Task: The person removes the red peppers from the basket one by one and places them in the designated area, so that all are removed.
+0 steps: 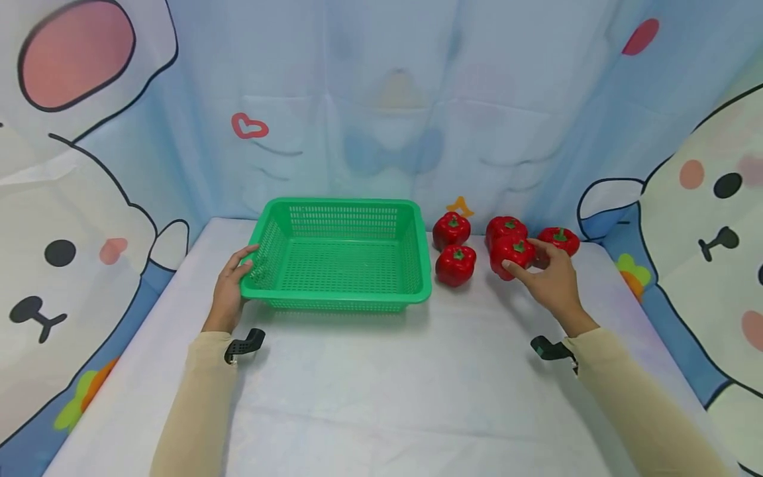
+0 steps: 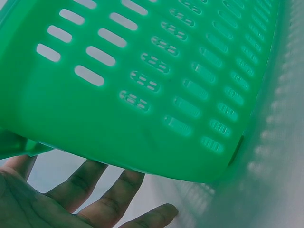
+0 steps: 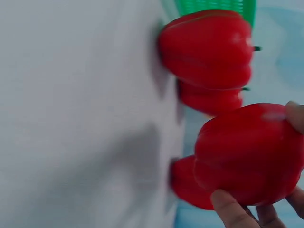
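Observation:
My left hand (image 1: 229,288) grips the left rim of a green plastic basket (image 1: 336,297). In the left wrist view its fingers (image 2: 114,197) lie along the basket's slotted outer wall (image 2: 156,142). At the right, my right hand (image 1: 554,281) holds a red bell pepper (image 1: 511,257) between thumb and fingers. The right wrist view shows that held pepper (image 3: 249,154) raised off the white table, its shadow falling apart from it. Behind it stands another red bell pepper (image 1: 505,226), partly hidden. One more bell pepper (image 1: 563,240) sits just beyond the right hand.
Two red bell peppers, a rear one (image 1: 451,230) and a front one (image 1: 456,266), stand close to the basket's right side. A white cloth covers the table (image 1: 381,384). Along the table's back edge hangs a blue cartoon curtain (image 1: 381,132).

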A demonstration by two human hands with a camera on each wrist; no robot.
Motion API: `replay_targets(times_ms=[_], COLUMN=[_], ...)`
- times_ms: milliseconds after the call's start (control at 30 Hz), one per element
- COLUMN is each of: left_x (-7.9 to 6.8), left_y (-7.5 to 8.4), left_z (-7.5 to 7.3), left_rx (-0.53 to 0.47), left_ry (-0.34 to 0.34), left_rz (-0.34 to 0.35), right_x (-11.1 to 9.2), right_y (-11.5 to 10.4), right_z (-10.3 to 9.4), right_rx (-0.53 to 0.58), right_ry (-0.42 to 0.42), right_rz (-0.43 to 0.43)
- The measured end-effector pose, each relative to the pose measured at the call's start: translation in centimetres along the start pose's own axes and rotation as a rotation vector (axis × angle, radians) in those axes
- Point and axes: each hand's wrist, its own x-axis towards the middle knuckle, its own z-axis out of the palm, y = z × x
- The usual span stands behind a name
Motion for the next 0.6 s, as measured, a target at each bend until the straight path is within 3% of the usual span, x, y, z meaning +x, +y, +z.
replay_targets(times_ms=[233,600], left_x=[0.1,-0.1], left_y=[-0.4,-0.3], left_z=[0.0,-0.3], left_rx=[-0.002,0.000], left_ry=[-0.007,-0.015], left_rz=[0.002,0.030], right_x=[-0.4,-0.4], right_y=[1.7,2.1], right_z=[1.3,1.8], right_rx=[-0.035,-0.030], right_ry=[-0.081,-0.075], right_rz=[0.097,0.071])
